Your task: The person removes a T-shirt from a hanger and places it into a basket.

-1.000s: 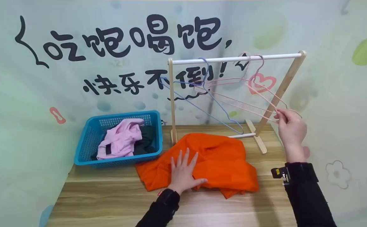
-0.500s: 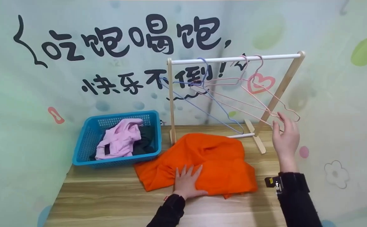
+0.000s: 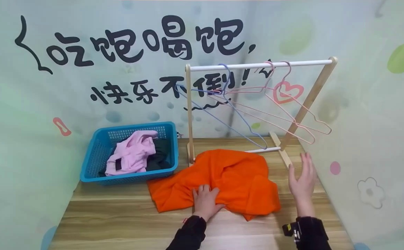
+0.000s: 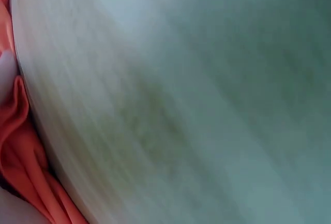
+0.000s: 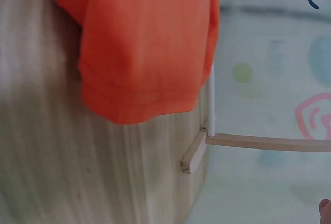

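A crumpled orange garment [image 3: 247,184] lies on the wooden table in front of the rack. At its near edge my left hand [image 3: 206,203] has its fingers curled on the cloth. The left wrist view has bunched orange folds [image 4: 26,157] between thumb and fingers at its left border. My right hand [image 3: 303,182] is in the air to the right of the garment, fingers extended, holding nothing. In the right wrist view a hemmed end of the orange garment [image 5: 145,63] shows. Two pink hangers [image 3: 278,114] and a blue hanger [image 3: 235,107] hang from the rack's bar [image 3: 257,65].
On the left stands a blue plastic basket [image 3: 92,156] with a pink garment [image 3: 135,152] and dark cloth [image 3: 162,156] in it. The rack's wooden foot [image 3: 281,152] is on the table behind my right hand. A printed wall closes off the back.
My right hand has let go of the pink hanger and moved down. The hangers have swung back. My left hand has slid toward the garment's near edge, and its spread fingers have curled into the cloth.
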`<state>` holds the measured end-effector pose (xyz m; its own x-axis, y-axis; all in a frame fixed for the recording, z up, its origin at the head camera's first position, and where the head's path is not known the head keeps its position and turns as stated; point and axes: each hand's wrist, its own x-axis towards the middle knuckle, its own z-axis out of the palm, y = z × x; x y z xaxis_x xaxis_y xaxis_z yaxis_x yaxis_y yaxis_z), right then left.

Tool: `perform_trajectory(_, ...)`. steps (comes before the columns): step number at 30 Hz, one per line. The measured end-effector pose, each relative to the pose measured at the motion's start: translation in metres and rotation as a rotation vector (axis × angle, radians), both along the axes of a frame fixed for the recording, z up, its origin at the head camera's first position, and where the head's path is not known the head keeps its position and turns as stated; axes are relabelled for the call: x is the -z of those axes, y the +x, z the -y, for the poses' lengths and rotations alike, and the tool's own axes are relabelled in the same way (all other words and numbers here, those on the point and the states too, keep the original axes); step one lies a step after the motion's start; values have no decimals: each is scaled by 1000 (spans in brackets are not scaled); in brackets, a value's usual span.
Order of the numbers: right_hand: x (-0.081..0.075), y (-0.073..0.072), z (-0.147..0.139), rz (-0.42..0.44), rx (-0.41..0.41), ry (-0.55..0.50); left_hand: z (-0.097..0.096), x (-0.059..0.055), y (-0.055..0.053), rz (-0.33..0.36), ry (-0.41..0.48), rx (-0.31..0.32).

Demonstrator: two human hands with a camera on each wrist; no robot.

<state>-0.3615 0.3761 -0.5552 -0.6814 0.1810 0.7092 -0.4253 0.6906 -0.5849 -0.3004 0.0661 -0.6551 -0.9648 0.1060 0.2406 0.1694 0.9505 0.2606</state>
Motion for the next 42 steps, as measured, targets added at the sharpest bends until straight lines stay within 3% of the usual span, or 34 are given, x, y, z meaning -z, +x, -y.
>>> perform_trajectory(9,44,17,13,119,-149,150,3,-3,-2,-50,41,-19)
perform_trajectory(12,54,23,14,175,-191,183,8,-14,-5,-75,161,-1)
perform_trajectory(15,60,26,16,223,-210,203,16,-31,-12,-100,372,11)
perform_trajectory(21,61,29,18,258,-231,193,32,-71,-23,-85,821,-58)
perform_trajectory(26,57,29,19,260,-246,184,50,-107,-27,-203,1041,-86)
perform_trajectory(31,55,30,20,267,-260,176,78,-154,-17,-337,1145,-133)
perform_trajectory(38,54,29,21,294,-256,168,112,-241,17,-568,1181,-140)
perform_trajectory(42,52,29,22,304,-260,166,138,-263,18,-655,1179,-197)
